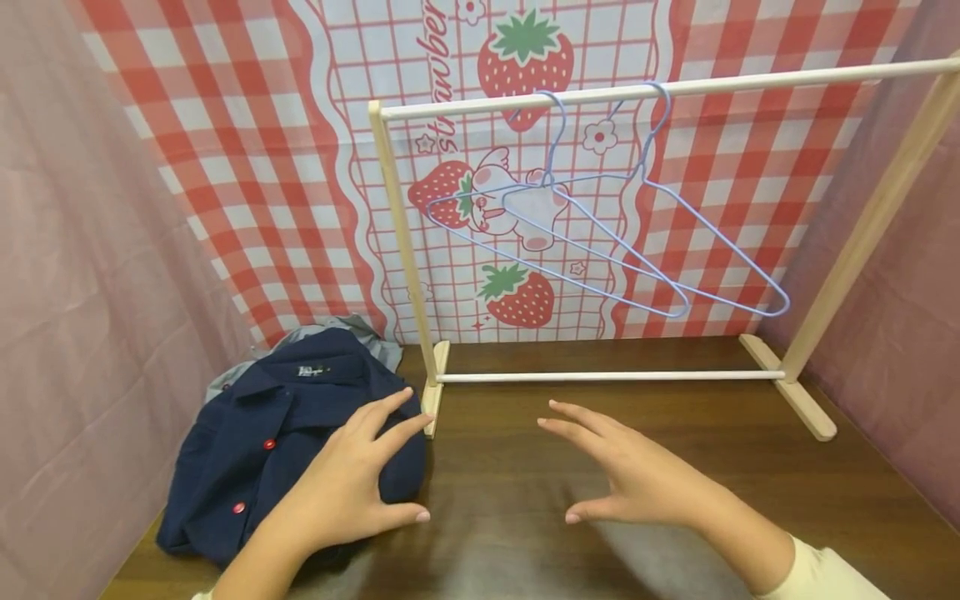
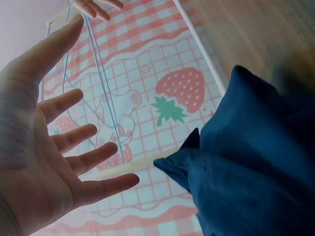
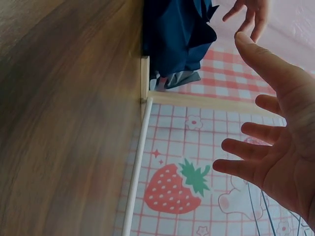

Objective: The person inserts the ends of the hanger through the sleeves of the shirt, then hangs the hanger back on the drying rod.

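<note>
My left hand (image 1: 348, 479) hovers with spread fingers in front of a navy jacket (image 1: 225, 467) with red buttons, overlapping it in the head view. Nothing is in that hand; the left wrist view shows its bare palm (image 2: 42, 187) beside the dark cloth (image 2: 246, 162). My right hand (image 1: 630, 467) is held over the table at the right, fingers spread and holding nothing, its palm (image 3: 290, 157) bare in the right wrist view. Two blue wire hangers (image 1: 555, 179) hang without clothes from the top bar of a wooden rack (image 1: 408, 242) behind the hands.
Under the jacket lies a grey garment (image 1: 367, 337), partly hidden. The rack's lower white bar (image 1: 615, 377) and feet (image 1: 787, 387) stand on the brown wooden table (image 1: 510, 500). A strawberry-print checked cloth (image 1: 262, 167) covers the back, with pink curtains (image 1: 97, 292) at both sides.
</note>
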Action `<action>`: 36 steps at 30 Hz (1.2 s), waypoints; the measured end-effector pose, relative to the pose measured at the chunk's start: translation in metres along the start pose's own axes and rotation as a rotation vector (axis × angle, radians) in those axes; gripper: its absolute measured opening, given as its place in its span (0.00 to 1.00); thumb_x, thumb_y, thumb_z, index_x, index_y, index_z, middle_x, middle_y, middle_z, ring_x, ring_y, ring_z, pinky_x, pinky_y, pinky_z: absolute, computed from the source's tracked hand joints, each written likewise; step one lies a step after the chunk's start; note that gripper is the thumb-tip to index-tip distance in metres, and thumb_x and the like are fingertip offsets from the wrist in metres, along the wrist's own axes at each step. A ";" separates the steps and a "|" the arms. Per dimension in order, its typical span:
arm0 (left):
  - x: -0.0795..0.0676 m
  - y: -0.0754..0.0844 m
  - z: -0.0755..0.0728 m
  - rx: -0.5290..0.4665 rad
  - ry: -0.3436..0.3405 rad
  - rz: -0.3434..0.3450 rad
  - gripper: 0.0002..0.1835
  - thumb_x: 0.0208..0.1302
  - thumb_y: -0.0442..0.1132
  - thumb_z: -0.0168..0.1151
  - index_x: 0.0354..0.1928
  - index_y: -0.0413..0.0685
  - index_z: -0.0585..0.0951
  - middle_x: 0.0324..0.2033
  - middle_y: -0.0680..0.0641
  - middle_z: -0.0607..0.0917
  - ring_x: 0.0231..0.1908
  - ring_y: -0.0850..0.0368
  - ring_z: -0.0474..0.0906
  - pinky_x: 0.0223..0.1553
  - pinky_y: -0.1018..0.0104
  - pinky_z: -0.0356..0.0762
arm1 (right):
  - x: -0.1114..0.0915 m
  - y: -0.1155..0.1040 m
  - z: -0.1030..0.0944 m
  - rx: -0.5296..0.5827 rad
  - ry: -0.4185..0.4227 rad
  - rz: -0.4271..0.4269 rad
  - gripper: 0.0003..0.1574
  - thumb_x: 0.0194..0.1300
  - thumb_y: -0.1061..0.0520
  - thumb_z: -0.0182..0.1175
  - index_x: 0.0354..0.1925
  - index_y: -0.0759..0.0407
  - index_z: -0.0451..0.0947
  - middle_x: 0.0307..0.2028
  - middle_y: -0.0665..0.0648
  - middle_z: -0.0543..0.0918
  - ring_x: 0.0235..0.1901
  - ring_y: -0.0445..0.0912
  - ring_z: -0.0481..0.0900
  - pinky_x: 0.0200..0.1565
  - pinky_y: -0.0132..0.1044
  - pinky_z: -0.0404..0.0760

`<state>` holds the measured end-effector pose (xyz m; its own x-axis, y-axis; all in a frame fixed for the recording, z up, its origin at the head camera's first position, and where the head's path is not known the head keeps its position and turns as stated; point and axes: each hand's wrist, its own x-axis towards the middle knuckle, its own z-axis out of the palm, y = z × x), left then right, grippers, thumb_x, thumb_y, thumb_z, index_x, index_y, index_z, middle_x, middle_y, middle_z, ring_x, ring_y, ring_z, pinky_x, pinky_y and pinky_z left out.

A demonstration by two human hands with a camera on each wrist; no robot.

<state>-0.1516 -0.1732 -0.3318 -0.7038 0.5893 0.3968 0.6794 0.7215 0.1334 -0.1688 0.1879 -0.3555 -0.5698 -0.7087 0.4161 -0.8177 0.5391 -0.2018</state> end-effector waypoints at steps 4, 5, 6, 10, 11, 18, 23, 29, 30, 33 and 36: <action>-0.006 -0.003 -0.005 -0.007 0.008 -0.017 0.51 0.42 0.70 0.72 0.70 0.61 0.68 0.71 0.45 0.61 0.65 0.42 0.64 0.55 0.42 0.71 | 0.005 -0.003 0.004 0.015 0.012 -0.014 0.58 0.50 0.30 0.69 0.72 0.51 0.61 0.71 0.56 0.62 0.65 0.54 0.67 0.58 0.53 0.73; -0.008 -0.004 -0.006 -0.008 0.012 -0.020 0.51 0.42 0.70 0.72 0.70 0.61 0.68 0.71 0.45 0.62 0.65 0.42 0.64 0.55 0.42 0.71 | 0.007 -0.003 0.005 0.020 0.011 -0.014 0.58 0.50 0.30 0.69 0.72 0.51 0.61 0.71 0.56 0.62 0.65 0.54 0.67 0.58 0.53 0.73; -0.010 -0.005 -0.007 -0.008 0.016 -0.024 0.52 0.41 0.69 0.73 0.70 0.61 0.68 0.71 0.44 0.62 0.65 0.41 0.64 0.55 0.41 0.71 | 0.008 -0.004 0.006 0.025 0.011 -0.014 0.58 0.50 0.30 0.69 0.72 0.52 0.62 0.71 0.56 0.62 0.65 0.54 0.67 0.58 0.53 0.73; -0.015 -0.008 -0.009 -0.011 0.034 -0.038 0.52 0.40 0.66 0.76 0.70 0.60 0.68 0.70 0.43 0.63 0.64 0.40 0.65 0.54 0.40 0.72 | 0.013 -0.006 0.010 0.047 0.011 -0.011 0.58 0.50 0.30 0.69 0.72 0.53 0.61 0.71 0.56 0.62 0.65 0.53 0.67 0.58 0.53 0.72; -0.017 -0.009 -0.010 -0.015 0.038 -0.044 0.52 0.39 0.64 0.77 0.70 0.60 0.68 0.70 0.43 0.63 0.63 0.40 0.66 0.53 0.40 0.72 | 0.014 -0.006 0.011 0.053 0.011 -0.010 0.59 0.50 0.30 0.69 0.72 0.53 0.61 0.71 0.56 0.62 0.65 0.54 0.67 0.58 0.53 0.72; -0.026 -0.016 -0.014 -0.035 0.063 -0.092 0.52 0.38 0.61 0.79 0.70 0.60 0.69 0.69 0.43 0.63 0.63 0.38 0.66 0.52 0.38 0.72 | 0.023 -0.008 0.019 0.118 0.008 0.039 0.59 0.50 0.33 0.71 0.73 0.49 0.59 0.70 0.56 0.62 0.65 0.55 0.67 0.58 0.55 0.72; -0.033 -0.022 -0.019 -0.071 0.057 -0.152 0.51 0.41 0.58 0.79 0.71 0.61 0.67 0.70 0.44 0.62 0.64 0.37 0.63 0.51 0.35 0.71 | 0.029 -0.011 0.027 0.175 0.005 0.077 0.57 0.50 0.37 0.73 0.72 0.50 0.60 0.69 0.57 0.63 0.64 0.56 0.68 0.58 0.56 0.72; -0.039 -0.032 -0.025 -0.121 0.073 -0.177 0.49 0.43 0.55 0.79 0.70 0.60 0.68 0.69 0.43 0.63 0.64 0.36 0.63 0.49 0.35 0.72 | 0.036 -0.015 0.036 0.230 0.007 0.130 0.56 0.49 0.39 0.75 0.70 0.53 0.63 0.69 0.58 0.64 0.64 0.56 0.68 0.59 0.55 0.71; -0.040 -0.034 -0.026 -0.125 0.078 -0.179 0.49 0.44 0.56 0.79 0.70 0.59 0.68 0.69 0.43 0.63 0.63 0.36 0.63 0.49 0.35 0.72 | 0.038 -0.015 0.038 0.240 0.008 0.142 0.56 0.49 0.39 0.74 0.70 0.54 0.63 0.68 0.58 0.65 0.64 0.55 0.68 0.60 0.55 0.70; -0.044 -0.039 -0.029 -0.145 0.091 -0.189 0.47 0.45 0.56 0.78 0.69 0.57 0.69 0.68 0.42 0.64 0.63 0.36 0.64 0.49 0.34 0.72 | 0.042 -0.016 0.044 0.271 0.012 0.179 0.55 0.49 0.38 0.74 0.69 0.55 0.65 0.67 0.59 0.67 0.64 0.55 0.68 0.60 0.55 0.70; -0.049 -0.044 -0.032 -0.163 0.101 -0.210 0.46 0.47 0.56 0.77 0.69 0.57 0.69 0.67 0.41 0.64 0.62 0.35 0.64 0.48 0.33 0.71 | 0.047 -0.017 0.050 0.313 0.016 0.213 0.54 0.49 0.38 0.74 0.68 0.55 0.66 0.65 0.59 0.69 0.63 0.55 0.70 0.58 0.54 0.72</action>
<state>-0.1401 -0.2452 -0.3281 -0.8141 0.3879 0.4321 0.5508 0.7513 0.3635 -0.1856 0.1228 -0.3768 -0.7301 -0.5876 0.3487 -0.6680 0.5062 -0.5455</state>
